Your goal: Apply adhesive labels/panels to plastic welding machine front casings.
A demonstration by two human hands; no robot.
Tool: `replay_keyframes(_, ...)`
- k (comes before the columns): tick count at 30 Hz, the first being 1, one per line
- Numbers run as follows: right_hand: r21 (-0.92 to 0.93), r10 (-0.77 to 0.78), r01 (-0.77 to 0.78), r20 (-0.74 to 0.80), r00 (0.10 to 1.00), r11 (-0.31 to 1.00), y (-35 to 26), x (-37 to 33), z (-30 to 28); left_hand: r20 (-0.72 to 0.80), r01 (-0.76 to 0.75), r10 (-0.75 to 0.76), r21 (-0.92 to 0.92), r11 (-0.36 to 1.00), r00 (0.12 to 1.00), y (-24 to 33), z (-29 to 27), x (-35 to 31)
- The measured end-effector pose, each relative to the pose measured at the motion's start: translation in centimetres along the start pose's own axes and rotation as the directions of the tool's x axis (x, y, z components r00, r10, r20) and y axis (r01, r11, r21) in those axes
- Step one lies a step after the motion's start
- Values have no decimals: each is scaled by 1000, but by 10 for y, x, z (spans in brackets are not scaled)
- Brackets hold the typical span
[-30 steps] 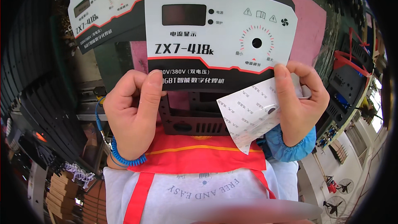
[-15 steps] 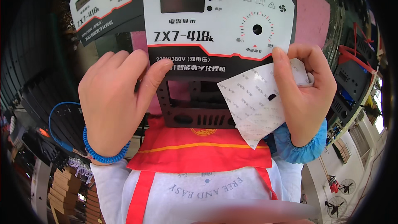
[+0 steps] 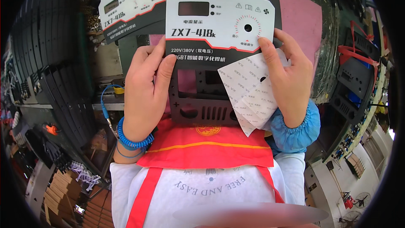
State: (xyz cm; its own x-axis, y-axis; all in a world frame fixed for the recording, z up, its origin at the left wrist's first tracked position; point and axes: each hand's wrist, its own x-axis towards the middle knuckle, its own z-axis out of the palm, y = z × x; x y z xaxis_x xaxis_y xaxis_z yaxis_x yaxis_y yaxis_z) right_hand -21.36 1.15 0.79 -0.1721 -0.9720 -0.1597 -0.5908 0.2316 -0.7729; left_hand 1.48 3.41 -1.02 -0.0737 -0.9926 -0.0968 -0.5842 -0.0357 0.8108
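Note:
A white and black panel sticker [image 3: 228, 29], with a grey display window and a round dial hole, is held up in front of me. My left hand [image 3: 145, 84] pinches its lower left edge between thumb and fingers. At its right edge my right hand [image 3: 291, 76] grips it with the thumb on the front. White backing paper [image 3: 247, 90], printed all over and with a small hole, hangs down below the right hand. Beneath and behind the sticker lies a black front panel [image 3: 206, 114] with cut-out windows and vent slots, its lower edge close to my red apron [image 3: 206, 143].
At the upper left is a stack of similar stickers [image 3: 130, 12]. Pink sheeting [image 3: 301, 21] covers the work surface. Long rows of black panels [image 3: 55, 55] stand left; more panels [image 3: 352, 78] lie right. A blue cord [image 3: 104, 107] runs near my left wrist.
The sticker has moved lower and farther from the camera, with both hands and the backing paper. My left hand has shifted rightward and closed on the sticker's left edge.

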Motion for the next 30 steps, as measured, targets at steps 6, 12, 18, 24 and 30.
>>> replay_keyframes(6, -93, -192, 188, -29, 981, 978, 7, -15, -7, -69, -126, 129, 51, 991, 989, 6, 4, -17)
replay_keyframes(12, 214, -113, 145, -153, 982, 966, -4, -44, -21, -9, 48, -63, -545, 837, 998, 20, 7, -44)
replay_keyframes(18, 582, -81, 174, -182, 980, 794, -7, -61, -33, 67, 5, 82, -801, 598, 994, 20, 0, -59)
replay_keyframes(24, 732, -147, 293, -259, 955, 615, -30, -54, -34, 247, 110, 197, -842, 528, 949, 30, -16, -79)
replay_keyframes(30, 564, -330, 290, -34, 943, 773, -29, -52, -34, -777, -438, 67, -280, 854, 626, 40, -102, -136)
